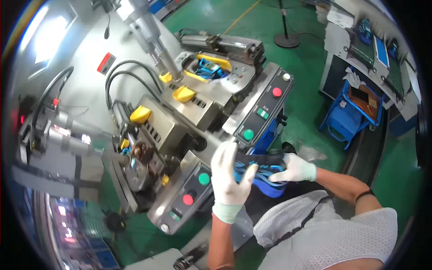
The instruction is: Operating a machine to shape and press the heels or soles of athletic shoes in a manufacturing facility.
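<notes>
While gloved hands [230,182] hold the shoe [265,183] | black-and-blue | blue laces [263,170]

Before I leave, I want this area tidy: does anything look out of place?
Yes: crumpled clear plastic lies loose on the green floor, just beyond the right hand. It looks like stray litter there. I see no obvious spill.

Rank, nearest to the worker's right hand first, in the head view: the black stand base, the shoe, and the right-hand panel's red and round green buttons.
1. Shoe: held in the right hand.
2. Round green button: ahead and left, on the panel's near end.
3. Red button: farther along the same panel.
4. Black stand base: on the floor, farthest ahead.
</notes>
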Action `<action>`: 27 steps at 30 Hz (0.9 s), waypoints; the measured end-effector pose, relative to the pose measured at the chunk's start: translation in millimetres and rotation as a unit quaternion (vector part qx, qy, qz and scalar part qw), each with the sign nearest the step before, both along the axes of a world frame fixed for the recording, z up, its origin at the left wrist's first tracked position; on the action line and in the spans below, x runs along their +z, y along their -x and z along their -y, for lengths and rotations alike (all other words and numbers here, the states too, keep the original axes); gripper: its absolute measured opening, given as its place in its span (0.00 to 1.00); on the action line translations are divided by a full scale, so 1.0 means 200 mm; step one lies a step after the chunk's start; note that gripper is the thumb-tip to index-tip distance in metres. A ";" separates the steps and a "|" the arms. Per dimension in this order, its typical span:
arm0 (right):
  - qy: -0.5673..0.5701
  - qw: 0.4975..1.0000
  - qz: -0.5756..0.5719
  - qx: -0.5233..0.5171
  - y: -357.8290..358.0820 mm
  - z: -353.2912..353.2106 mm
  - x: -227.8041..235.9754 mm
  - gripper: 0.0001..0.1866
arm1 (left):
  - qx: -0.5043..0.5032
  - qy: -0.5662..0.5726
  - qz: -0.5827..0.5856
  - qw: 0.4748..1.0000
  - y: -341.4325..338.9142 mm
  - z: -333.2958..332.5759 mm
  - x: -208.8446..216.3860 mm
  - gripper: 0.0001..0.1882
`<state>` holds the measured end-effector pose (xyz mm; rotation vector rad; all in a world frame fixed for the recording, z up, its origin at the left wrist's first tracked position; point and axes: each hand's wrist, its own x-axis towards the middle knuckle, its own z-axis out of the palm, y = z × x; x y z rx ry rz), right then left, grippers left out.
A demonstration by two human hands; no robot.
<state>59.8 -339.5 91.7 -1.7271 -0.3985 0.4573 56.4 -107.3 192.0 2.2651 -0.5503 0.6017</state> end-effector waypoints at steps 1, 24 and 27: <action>-0.029 0.986 -0.156 -0.050 0.05 0.12 -0.01 0.34 | -0.009 -0.014 0.020 1.000 -0.11 0.02 0.00 0.36; -0.380 0.801 -0.277 -0.369 -0.10 0.68 -0.49 0.63 | 0.116 0.212 -0.134 0.961 -2.67 -0.17 -0.65 0.16; -0.389 0.808 -0.261 -0.358 -0.07 0.62 -0.48 0.62 | 0.113 0.267 -0.078 0.954 -2.53 -0.07 -0.55 0.16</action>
